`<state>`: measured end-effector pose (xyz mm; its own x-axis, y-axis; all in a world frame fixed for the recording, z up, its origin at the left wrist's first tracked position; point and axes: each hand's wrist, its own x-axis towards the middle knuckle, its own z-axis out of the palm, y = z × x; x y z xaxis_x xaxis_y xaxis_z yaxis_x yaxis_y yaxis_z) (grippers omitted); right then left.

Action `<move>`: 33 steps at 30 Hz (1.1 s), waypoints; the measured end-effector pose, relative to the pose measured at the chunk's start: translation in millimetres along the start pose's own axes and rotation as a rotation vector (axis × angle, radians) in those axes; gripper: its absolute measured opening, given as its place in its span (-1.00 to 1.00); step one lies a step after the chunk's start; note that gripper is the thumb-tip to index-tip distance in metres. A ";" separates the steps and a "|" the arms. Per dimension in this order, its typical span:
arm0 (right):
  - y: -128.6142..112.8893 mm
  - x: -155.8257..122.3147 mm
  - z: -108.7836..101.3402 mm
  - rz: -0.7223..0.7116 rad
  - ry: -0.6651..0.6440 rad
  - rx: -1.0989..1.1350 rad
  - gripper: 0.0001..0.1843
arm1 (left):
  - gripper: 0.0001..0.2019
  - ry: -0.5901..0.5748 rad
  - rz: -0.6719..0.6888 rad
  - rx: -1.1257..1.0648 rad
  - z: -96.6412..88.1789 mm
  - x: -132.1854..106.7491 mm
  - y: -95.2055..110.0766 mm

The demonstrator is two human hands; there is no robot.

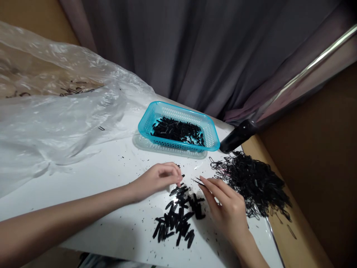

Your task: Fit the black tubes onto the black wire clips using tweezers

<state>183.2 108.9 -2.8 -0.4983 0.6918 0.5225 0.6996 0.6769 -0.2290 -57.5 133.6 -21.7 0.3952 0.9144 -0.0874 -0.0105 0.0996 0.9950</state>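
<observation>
My left hand [167,175] is closed in a pinch, with a small black piece [183,176] showing at its fingertips. Dark tweezers [198,182] are pinched in my right hand [223,197], their thin tips pointing left toward the other hand and slightly apart. Below and between both hands lies a loose pile of short black strip-like pieces [175,219] on the white tabletop [111,219]. To the right of my right hand is a larger heap of thin black loops [256,182].
Beyond my hands, a blue basket [178,143] holds many black pieces. A black cylindrical object [238,136] leans beside it. Clear plastic sheeting [69,123] covers the left side, with several dark loops on it. Grey curtains [167,48] hang behind. Tiny black scraps dot the table.
</observation>
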 end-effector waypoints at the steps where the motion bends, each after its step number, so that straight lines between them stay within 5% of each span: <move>1: -0.1 0.3 -0.4 0.005 0.003 0.024 -0.72 | -0.71 0.030 0.059 0.035 -0.1 -1.3 1.6; 17: -10.0 1.5 -6.9 0.088 -0.023 0.386 -0.70 | -0.96 0.078 0.526 0.226 -1.0 -2.8 0.2; 33: -13.3 3.0 -6.6 0.099 -0.054 0.431 -0.74 | -0.97 0.066 0.642 0.287 -1.3 -1.8 -2.2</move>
<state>175.7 100.3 7.2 -0.4737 0.7630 0.4398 0.4736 0.6418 -0.6032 -59.4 132.2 -23.8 0.3354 0.7806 0.5274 0.0231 -0.5665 0.8238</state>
